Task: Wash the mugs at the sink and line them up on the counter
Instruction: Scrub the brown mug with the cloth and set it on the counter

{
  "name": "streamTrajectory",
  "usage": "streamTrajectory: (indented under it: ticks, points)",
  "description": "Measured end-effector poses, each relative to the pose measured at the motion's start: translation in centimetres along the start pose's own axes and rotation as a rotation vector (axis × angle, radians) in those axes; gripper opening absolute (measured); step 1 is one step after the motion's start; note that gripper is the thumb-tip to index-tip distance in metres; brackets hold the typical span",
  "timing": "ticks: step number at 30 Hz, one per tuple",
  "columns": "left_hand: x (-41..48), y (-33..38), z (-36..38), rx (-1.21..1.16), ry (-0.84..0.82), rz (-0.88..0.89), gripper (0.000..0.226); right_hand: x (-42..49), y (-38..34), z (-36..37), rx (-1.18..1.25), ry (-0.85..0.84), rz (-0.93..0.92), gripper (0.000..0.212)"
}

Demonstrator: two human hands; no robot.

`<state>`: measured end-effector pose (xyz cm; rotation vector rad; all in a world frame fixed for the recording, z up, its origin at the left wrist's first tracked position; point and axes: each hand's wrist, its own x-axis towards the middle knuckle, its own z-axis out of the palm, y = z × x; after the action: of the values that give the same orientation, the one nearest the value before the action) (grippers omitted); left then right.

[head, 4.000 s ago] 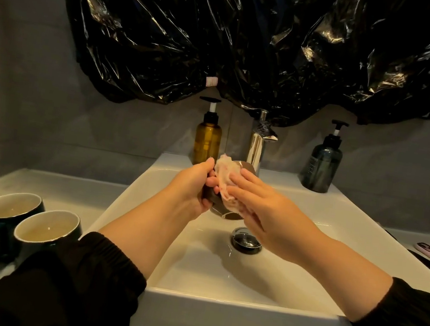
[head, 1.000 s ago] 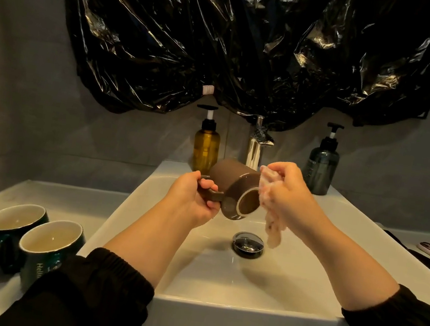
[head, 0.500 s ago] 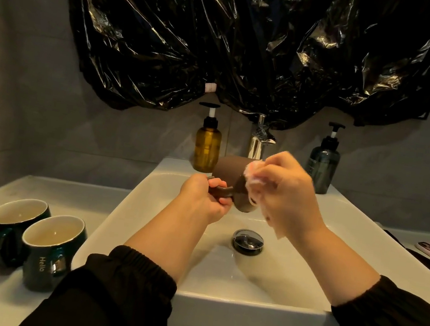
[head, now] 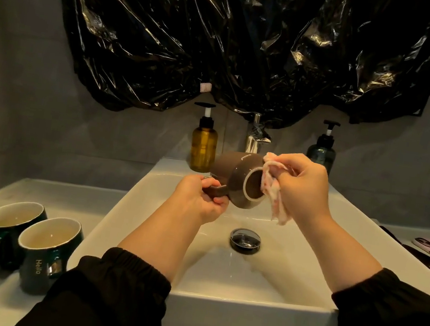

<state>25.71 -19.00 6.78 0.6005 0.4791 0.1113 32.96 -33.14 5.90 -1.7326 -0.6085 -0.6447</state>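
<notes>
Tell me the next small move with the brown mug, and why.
Probably push the cloth into the mouth of the brown mug and wipe inside. The left hand grips the handle, holding the mug on its side over the sink, its opening facing the right hand, which holds the cloth at the rim.

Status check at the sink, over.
Left hand grips brown mug by handle, sideways over sink. Right hand holds pink cloth at its rim. Three mugs stand on left counter.
</notes>
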Motion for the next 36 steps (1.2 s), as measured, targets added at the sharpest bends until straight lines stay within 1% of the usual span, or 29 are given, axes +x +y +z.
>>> streamTrajectory:
  ticks: [2,4,8,12,15,17,19,20,23,26,28,29,30,31,33,34,36]
  points:
    - [0.2,0.2,0.0,-0.047,-0.040,0.031,0.028,0.0,0.2,0.0,0.018,0.022,0.094,0.012]
    - [0.3,0.4,-0.1,-0.094,-0.063,0.058,0.026,-0.3,0.2,0.4,0.029,0.011,0.131,0.011]
    - [0.3,0.5,0.0,-0.142,-0.046,0.064,0.020,-1.0,-0.1,1.0,-0.011,-0.056,0.158,0.008]
    - [0.5,0.5,0.0,-0.206,-0.051,0.091,0.026,-1.5,-0.3,1.5,-0.036,-0.119,0.129,0.006]
    - [1.0,0.6,0.0,-0.232,-0.075,0.102,0.031,-2.0,-0.6,1.9,-0.058,-0.103,0.001,0.003]
    - [1.2,0.6,0.0,-0.221,-0.089,0.103,0.034,-2.3,-0.8,2.1,-0.100,-0.064,-0.203,0.002]
    - [1.3,0.6,0.0,-0.208,-0.099,0.094,0.037,-2.3,-0.7,2.6,-0.229,-0.021,-0.439,0.009]
    - [1.3,0.6,-0.1,-0.205,-0.098,0.088,0.038,-2.2,-0.6,2.8,-0.276,-0.014,-0.514,0.010]
    - [1.0,0.6,-0.2,-0.197,-0.089,0.083,0.037,-2.1,-0.3,2.9,-0.365,-0.105,-0.623,0.010]
    - [0.8,0.7,-0.2,-0.208,-0.079,0.076,0.033,-2.2,0.2,2.7,-0.439,-0.188,-0.639,0.011]
    - [0.8,0.9,-0.3,-0.219,-0.074,0.077,0.031,-1.9,0.7,2.6,-0.469,-0.160,-0.599,0.009]
    - [0.8,0.9,-0.4,-0.227,-0.075,0.071,0.031,-1.7,0.9,2.5,-0.465,-0.127,-0.534,0.006]
    - [0.8,0.9,-0.4,-0.229,-0.077,0.064,0.031,-1.4,1.1,2.3,-0.442,-0.089,-0.437,0.004]
    - [0.8,0.9,-0.4,-0.224,-0.081,0.057,0.032,-1.1,1.2,2.1,-0.404,-0.047,-0.313,0.006]
    - [0.9,0.8,-0.4,-0.197,-0.090,0.050,0.034,-0.4,1.3,1.4,-0.258,0.042,-0.078,0.012]
    - [0.9,0.7,-0.3,-0.184,-0.092,0.046,0.035,-0.2,1.1,1.1,-0.167,0.081,-0.003,0.012]
    - [1.1,0.4,-0.1,-0.157,-0.099,0.032,0.038,-0.1,0.6,1.0,-0.021,0.142,0.039,0.009]
